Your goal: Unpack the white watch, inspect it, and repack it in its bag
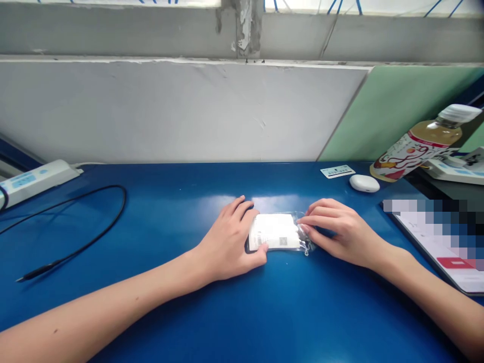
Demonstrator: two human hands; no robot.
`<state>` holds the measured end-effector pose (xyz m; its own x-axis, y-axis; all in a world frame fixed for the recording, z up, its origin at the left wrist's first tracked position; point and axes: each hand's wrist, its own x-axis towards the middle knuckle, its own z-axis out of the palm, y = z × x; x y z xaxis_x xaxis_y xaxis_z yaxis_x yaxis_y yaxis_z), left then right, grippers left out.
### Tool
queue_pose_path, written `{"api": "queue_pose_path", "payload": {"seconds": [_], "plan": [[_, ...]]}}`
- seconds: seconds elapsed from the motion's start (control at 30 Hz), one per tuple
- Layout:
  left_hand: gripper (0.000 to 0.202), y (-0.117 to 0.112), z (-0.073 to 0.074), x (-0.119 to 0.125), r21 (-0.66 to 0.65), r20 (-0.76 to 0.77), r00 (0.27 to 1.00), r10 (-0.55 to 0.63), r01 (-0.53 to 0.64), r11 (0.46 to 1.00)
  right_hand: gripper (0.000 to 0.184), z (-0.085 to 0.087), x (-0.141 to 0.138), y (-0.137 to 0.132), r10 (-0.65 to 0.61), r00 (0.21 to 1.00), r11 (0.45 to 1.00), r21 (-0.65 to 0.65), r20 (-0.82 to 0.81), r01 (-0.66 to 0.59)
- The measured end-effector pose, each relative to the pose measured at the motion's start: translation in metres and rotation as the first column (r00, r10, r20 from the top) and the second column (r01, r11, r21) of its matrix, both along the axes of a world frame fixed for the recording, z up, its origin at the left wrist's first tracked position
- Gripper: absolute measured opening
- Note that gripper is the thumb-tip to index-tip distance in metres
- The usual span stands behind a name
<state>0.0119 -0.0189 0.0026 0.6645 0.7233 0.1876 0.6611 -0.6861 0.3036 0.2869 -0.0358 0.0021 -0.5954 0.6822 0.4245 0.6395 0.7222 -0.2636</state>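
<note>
A small flat packet [275, 231] with a white printed label, sealed in clear plastic, lies on the blue table [181, 212] in front of me. My left hand [229, 242] holds down its left end, thumb along the near edge and fingers over the far side. My right hand [336, 229] pinches the crinkled clear plastic at its right end with the fingertips. A dark edge shows under the packet's left side.
A black cable [94, 222] loops across the left of the table, near a white power strip [36, 180]. At the back right lie a small card [338, 171], a white oval case [364, 183] and a tilted drink bottle [419, 143]. A tablet-like sheet [446, 247] lies at the right edge.
</note>
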Motion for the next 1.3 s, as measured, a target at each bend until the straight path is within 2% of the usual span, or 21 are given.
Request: {"api": "queue_pose_path", "payload": {"seconds": [0.07, 0.17, 0.33, 0.53, 0.8, 0.93, 1.1, 1.3], "plan": [[0.058, -0.001, 0.000, -0.001, -0.008, -0.005, 1.000, 0.009, -0.009, 1.000, 0.015, -0.001, 0.003, 0.002, -0.030, 0.999, 0.998, -0.060, 0.032, 0.031], [0.061, 0.000, -0.001, -0.002, -0.026, -0.019, 1.000, -0.006, 0.006, 1.000, 0.018, -0.001, 0.006, 0.003, -0.010, 0.998, 0.991, -0.130, 0.057, 0.018], [0.071, 0.002, -0.004, -0.004, -0.013, -0.041, 0.996, -0.082, 0.082, 0.997, 0.026, -0.002, 0.003, 0.001, -0.004, 0.999, 0.990, -0.139, 0.039, 0.009], [0.058, 0.003, -0.005, -0.006, -0.016, 0.021, 0.993, -0.114, 0.114, 0.993, 0.027, -0.001, 0.000, 0.001, 0.022, 0.999, 0.995, -0.100, 0.040, -0.018], [0.055, 0.003, -0.005, -0.006, -0.024, 0.070, 0.988, -0.134, 0.136, 0.990, 0.023, -0.002, -0.004, -0.002, 0.013, 0.999, 0.988, -0.151, 0.053, -0.005], [0.056, 0.003, -0.004, -0.006, -0.025, 0.088, 0.987, -0.137, 0.140, 0.990, 0.020, -0.004, -0.006, -0.002, -0.023, 0.999, 0.989, -0.144, 0.023, 0.026], [0.054, 0.002, -0.003, -0.004, 0.049, 0.071, 0.993, -0.096, 0.092, 0.995, 0.021, -0.001, -0.004, -0.002, -0.017, 1.000, 0.994, -0.105, 0.014, 0.018], [0.048, 0.002, -0.006, -0.004, 0.070, 0.087, 0.994, -0.061, 0.055, 0.996, 0.024, 0.002, 0.008, 0.004, -0.055, 0.995, 0.998, -0.017, 0.085, 0.056]]}}
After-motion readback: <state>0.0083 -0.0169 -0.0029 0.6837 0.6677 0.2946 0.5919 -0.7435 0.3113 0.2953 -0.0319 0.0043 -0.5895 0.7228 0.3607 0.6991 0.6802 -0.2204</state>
